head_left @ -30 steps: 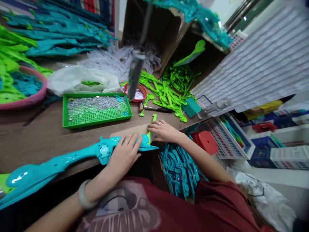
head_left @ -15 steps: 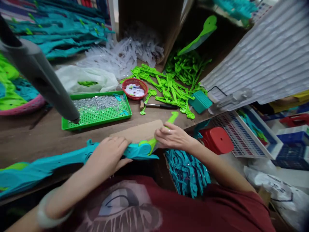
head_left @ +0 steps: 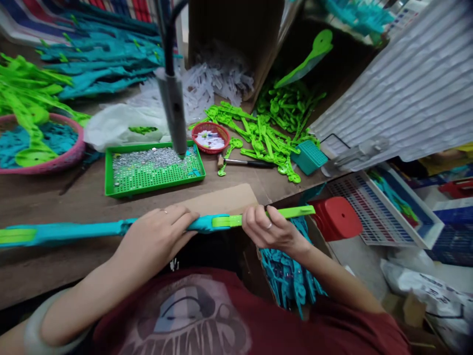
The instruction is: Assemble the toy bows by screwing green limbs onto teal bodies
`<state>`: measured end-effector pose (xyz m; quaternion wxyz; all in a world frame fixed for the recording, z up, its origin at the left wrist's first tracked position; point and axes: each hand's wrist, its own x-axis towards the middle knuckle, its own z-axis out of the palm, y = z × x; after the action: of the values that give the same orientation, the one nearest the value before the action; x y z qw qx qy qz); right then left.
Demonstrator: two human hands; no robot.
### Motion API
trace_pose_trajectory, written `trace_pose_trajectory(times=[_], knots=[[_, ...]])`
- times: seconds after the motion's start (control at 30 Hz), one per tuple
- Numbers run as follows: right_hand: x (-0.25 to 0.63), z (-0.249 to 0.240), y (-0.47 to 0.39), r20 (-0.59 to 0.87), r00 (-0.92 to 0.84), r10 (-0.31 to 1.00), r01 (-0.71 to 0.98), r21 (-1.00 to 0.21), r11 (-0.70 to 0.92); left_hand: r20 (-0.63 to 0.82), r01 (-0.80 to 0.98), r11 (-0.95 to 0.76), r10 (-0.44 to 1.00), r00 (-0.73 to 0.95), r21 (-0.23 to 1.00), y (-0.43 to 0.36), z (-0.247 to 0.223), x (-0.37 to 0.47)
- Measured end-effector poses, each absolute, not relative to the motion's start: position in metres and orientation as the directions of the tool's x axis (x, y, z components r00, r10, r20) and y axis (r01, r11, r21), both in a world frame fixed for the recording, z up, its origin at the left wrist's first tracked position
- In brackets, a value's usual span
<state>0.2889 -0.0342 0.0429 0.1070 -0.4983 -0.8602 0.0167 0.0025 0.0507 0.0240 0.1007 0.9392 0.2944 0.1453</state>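
Note:
A long teal plastic part (head_left: 84, 230) lies along the table's front edge, seen nearly edge-on. My left hand (head_left: 158, 229) is wrapped over its middle, fingers closed on it. At its right end a lime-green plastic arm (head_left: 293, 212) is fitted into the teal end and sticks out to the right. My right hand (head_left: 269, 228) grips that green arm, fingers curled round it. Behind both hands lies a flat brown cardboard piece (head_left: 221, 198). A grey electric screwdriver (head_left: 176, 113) hangs tip down over a green tray (head_left: 155, 190) of small metal pieces.
A red basket (head_left: 210, 148) with white pieces and a hammer (head_left: 247, 162) lie near loose green arms (head_left: 258, 133). At left stands a pink basin (head_left: 79, 138). A teal basket (head_left: 309, 157) sits right; below are a red stool (head_left: 342, 217) and a box of teal parts (head_left: 288, 276).
The green arm has swung from slanting up and away to nearly in line with the teal part. The teal part has levelled and turned edge-on. The screwdriver appears farther right and more upright.

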Motion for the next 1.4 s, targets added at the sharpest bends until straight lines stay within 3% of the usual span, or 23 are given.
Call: trace_pose_trajectory(times=[0.1, 0.17, 0.37, 0.57, 0.7, 0.9, 1.1, 1.23, 1.4], knots=[[0.271, 0.037, -0.036, 0.142, -0.501, 0.854, 0.865, 0.119, 0.488, 0.119, 0.551, -0.791, 0.594, 0.796, 0.265, 0.051, 0.018, 0.014], [0.255, 0.031, -0.034, 0.083, -0.485, 0.870, 0.865, 0.191, 0.464, 0.083, 0.543, -0.799, 0.578, 0.812, 0.257, 0.051, 0.012, 0.019], [0.229, 0.019, -0.018, -0.015, -0.511, 0.859, 0.845, 0.174, 0.506, 0.132, 0.511, -0.843, 0.532, 0.836, 0.167, 0.043, 0.005, 0.026], [0.236, 0.040, -0.030, 0.128, -0.540, 0.832, 0.824, 0.280, 0.492, 0.182, 0.553, -0.814, 0.579, 0.795, 0.178, 0.008, 0.039, -0.003], [0.243, 0.039, -0.036, 0.183, -0.577, 0.796, 0.791, 0.366, 0.490, 0.248, 0.681, -0.721, 0.689, 0.681, 0.131, -0.008, 0.058, -0.058], [0.241, 0.023, -0.040, 0.192, -0.579, 0.792, 0.785, 0.395, 0.477, 0.296, 0.723, -0.680, 0.719, 0.628, 0.117, 0.002, 0.035, -0.095], [0.244, 0.020, -0.037, 0.177, -0.577, 0.798, 0.794, 0.353, 0.495, 0.360, 0.662, -0.714, 0.694, 0.623, 0.230, 0.015, 0.021, -0.090], [0.249, 0.031, -0.031, 0.157, -0.599, 0.785, 0.788, 0.286, 0.544, 0.452, 0.625, -0.768, 0.612, 0.649, 0.141, 0.025, 0.018, -0.090], [0.258, 0.043, -0.026, 0.226, -0.634, 0.739, 0.744, 0.440, 0.503, 0.622, 0.558, -0.825, 0.485, 0.615, 0.091, 0.022, -0.001, -0.085]])
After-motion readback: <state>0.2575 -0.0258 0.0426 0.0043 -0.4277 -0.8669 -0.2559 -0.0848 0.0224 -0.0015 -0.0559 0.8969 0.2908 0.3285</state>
